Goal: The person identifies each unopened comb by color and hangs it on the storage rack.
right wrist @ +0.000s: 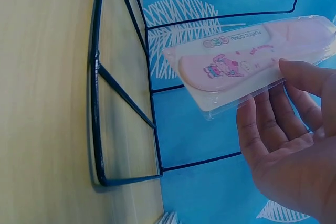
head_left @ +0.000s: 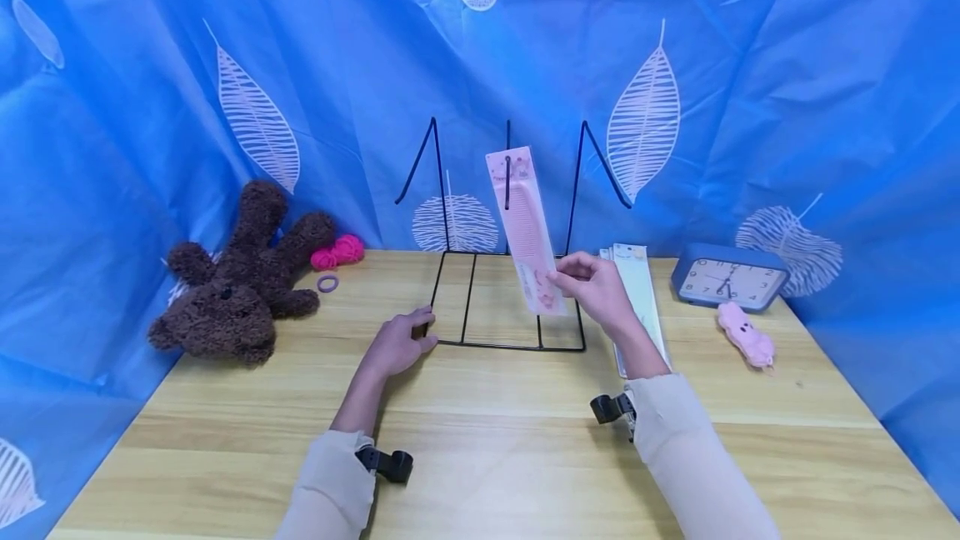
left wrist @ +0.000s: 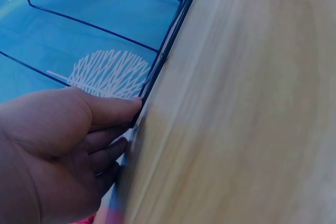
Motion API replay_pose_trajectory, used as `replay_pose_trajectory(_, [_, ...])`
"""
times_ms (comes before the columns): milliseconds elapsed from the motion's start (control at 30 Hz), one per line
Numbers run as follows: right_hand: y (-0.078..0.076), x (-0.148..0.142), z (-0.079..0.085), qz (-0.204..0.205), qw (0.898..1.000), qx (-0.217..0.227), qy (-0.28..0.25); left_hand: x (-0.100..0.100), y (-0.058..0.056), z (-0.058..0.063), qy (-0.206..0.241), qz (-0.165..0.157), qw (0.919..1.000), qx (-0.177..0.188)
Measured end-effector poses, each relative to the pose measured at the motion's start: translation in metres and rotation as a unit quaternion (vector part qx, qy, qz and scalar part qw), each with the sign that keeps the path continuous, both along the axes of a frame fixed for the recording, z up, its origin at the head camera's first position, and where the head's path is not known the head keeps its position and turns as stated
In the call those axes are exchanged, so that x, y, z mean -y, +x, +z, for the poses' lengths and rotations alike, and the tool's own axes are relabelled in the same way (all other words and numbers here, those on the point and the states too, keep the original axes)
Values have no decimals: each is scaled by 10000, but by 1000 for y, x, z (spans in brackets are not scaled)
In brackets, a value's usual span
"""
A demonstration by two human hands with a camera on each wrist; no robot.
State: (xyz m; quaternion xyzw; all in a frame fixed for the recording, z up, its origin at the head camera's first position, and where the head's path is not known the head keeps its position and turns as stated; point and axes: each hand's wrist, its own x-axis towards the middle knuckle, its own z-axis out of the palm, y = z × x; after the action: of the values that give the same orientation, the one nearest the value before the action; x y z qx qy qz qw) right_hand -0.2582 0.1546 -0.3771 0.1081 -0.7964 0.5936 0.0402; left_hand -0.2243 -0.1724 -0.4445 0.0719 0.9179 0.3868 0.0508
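Observation:
A pink comb in a clear packet (head_left: 527, 232) hangs tilted at the middle of a black wire rack (head_left: 501, 347), the middle hook's prong passing through the top of its card. My right hand (head_left: 597, 288) pinches the packet's lower right edge; in the right wrist view the thumb lies over the comb packet (right wrist: 228, 69), fingers behind. At the rack's front left corner, my left hand (head_left: 396, 346) holds the base wire. The left wrist view has the left thumb against the black wire (left wrist: 152, 80) and the other fingers bent below it.
More flat packets (head_left: 637, 290) lie right of the rack. Farther right are a blue clock (head_left: 729, 276) and a small pink plush toy (head_left: 746, 336). At left lie a brown teddy bear (head_left: 232, 290), pink yarn (head_left: 337, 252) and a purple ring (head_left: 327, 277). Blue cloth (head_left: 360, 65) hangs behind.

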Motion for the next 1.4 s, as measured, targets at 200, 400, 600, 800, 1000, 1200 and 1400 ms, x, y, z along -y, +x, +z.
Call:
replay_pose_trajectory(200, [-10, 7, 2, -141, 9996, 223, -30, 1, -1, -1, -5, -7, 10000, -88])
replay_pose_trajectory(400, [-21, 12, 3, -169, 9988, 447, -136, 2, -3, -4, 18, -42, 9997, -236])
replay_pose_trajectory(600, [-33, 17, 2, -110, 9968, 654, -448, 2, -2, -3, 34, -12, 9998, -188])
replay_pose_trajectory(800, [-44, 21, 1, -171, 9934, 815, -786, 1, -1, -3, 44, 33, 9999, -99])
replay_pose_trajectory(1000, [-53, 22, -2, -172, 9892, 1035, -1019, 0, -1, -2, 74, 97, 9999, -98])
replay_pose_trajectory(1200, [-57, 23, -5, -246, 9865, 1146, -1144, -1, -1, -3, 99, 120, 9999, -32])
replay_pose_trajectory(1400, [-58, 23, -7, -423, 9882, 1069, -1014, 1, -2, -4, 93, 51, 9998, -158])
